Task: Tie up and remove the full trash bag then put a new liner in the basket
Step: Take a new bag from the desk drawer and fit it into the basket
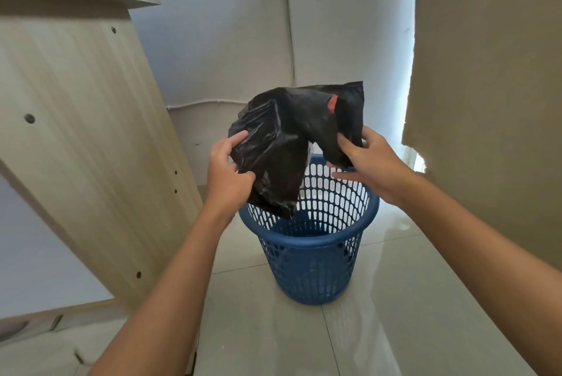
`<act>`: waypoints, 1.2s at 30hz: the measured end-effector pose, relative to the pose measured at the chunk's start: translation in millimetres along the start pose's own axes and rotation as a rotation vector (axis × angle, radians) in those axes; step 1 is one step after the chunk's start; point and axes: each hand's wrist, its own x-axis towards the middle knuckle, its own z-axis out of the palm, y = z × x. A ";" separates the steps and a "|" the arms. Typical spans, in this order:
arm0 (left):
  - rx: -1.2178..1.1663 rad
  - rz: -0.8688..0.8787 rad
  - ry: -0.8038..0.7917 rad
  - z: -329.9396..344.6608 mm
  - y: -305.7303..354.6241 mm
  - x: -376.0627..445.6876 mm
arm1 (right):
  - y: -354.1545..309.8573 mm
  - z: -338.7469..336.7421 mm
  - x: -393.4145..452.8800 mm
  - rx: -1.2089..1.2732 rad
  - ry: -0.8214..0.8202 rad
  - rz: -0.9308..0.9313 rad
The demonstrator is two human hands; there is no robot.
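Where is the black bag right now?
In the head view, the black trash liner is held up in the middle, gripped by the left hand and right hand, just above the blue basket.

Setting was a plain room in a home, sparsely furnished. Floor (395, 299) was glossy pale tile; walls (213, 41) were painted white, with a thin cable (213, 101) run along the base. A light wood-laminate cabinet (76, 132) with exposed screw holes stood at left, beside a blue plastic mesh wastebasket (313, 272).
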 end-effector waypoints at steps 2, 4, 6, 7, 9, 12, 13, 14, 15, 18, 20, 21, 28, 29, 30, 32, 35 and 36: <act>0.123 0.120 0.037 10.8 -3.0 -2.7 | -7.6 2.3 -1.6 0.001 -0.035 -0.062; 0.224 0.128 0.008 23.5 -10.8 -4.7 | -12.7 3.1 -3.2 -0.024 -0.052 -0.102; 0.315 0.028 -0.117 32.5 -30.3 -3.7 | -12.4 1.3 -2.5 -0.099 -0.046 -0.116; 0.377 -0.034 -0.201 34.2 -40.7 -3.2 | -9.5 -0.3 -2.0 -0.144 -0.036 -0.107; 0.491 -0.144 -0.370 35.0 -58.2 -1.9 | -1.1 -5.6 -0.3 -0.256 -0.025 -0.085; 0.562 -0.174 -0.306 37.3 -58.3 -2.9 | 11.4 -14.5 1.0 -0.409 -0.035 -0.046; 0.579 -0.116 -0.194 38.4 -55.1 -2.9 | 15.1 -16.9 2.1 -0.452 -0.034 -0.037; 0.561 -0.058 -0.090 39.7 -49.7 -3.9 | 17.8 -18.8 2.7 -0.496 -0.031 -0.034; 0.492 -0.028 -0.025 41.2 -42.2 -5.2 | 20.8 -19.8 4.0 -0.541 -0.029 -0.037; 0.128 -0.123 -0.073 48.5 -13.4 -10.4 | 26.5 -18.5 7.0 -0.648 -0.048 -0.035; -0.002 -0.160 -0.182 48.5 -1.5 -12.6 | 28.1 -16.3 8.3 -0.701 -0.056 -0.036; -0.014 -0.144 -0.242 46.9 -0.3 -13.4 | 28.7 -15.1 9.0 -0.719 -0.060 -0.039; 0.144 -0.004 -0.327 24.0 7.4 -3.2 | 21.1 -12.1 7.5 -0.616 -0.033 -0.046; 0.138 -0.002 -0.330 20.3 10.9 -0.9 | 19.6 -12.0 7.3 -0.540 -0.035 -0.020; 0.129 -0.003 -0.333 16.5 14.8 1.0 | 18.1 -11.4 6.4 -0.446 -0.048 0.023; 0.142 -0.006 -0.338 10.3 22.2 4.0 | 16.4 -9.6 4.4 -0.253 -0.083 0.111; 0.210 -0.013 -0.370 2.6 27.4 6.8 | 15.8 -7.2 2.9 -0.061 -0.131 0.172; 0.226 -0.019 -0.384 0.5 28.0 7.0 | 15.6 -6.5 1.7 -0.018 -0.148 0.185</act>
